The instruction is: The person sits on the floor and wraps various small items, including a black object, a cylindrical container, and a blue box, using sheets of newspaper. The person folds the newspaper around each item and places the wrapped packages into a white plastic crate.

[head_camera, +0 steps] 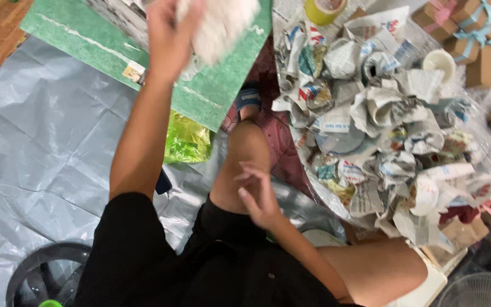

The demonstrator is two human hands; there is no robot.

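My left hand is raised at the top of the view, gripping a blurred whitish bundle over the green board. My right hand hovers above my bent knee with fingers spread and nothing in it. To its right lies a big heap of crumpled newspaper wads on clear plastic. I sit on a grey plastic sheet, wearing black shorts.
A yellow-green crinkled bag lies under the board's edge. A roll of yellow tape sits at the top. Small brown gift boxes with blue and pink ribbons stand top right. Fan grilles show at bottom left and bottom right.
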